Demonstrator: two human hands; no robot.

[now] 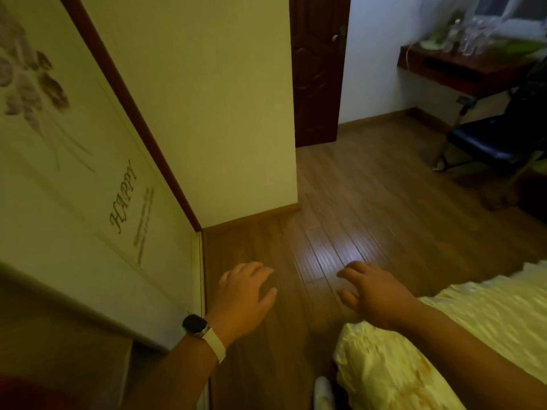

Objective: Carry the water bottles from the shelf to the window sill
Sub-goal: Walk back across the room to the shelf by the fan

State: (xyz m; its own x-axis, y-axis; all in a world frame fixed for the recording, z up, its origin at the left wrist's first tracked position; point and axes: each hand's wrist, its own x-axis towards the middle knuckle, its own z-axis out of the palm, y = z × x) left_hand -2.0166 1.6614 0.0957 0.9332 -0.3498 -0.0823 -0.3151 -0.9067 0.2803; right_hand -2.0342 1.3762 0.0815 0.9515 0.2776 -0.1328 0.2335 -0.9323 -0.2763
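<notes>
The left hand (245,294) and right hand (373,294) hung empty over the floor (355,187), fingers loose. The bottles (470,37), blurred, seemed to stand on the shelf (461,72) across the room, well apart from both.

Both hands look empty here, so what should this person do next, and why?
Probably step forward across the floor towards what look like bottles, blurred, on the dark shelf at far right. The left hand and right hand are open and hold nothing, and no bottle is within reach.
</notes>
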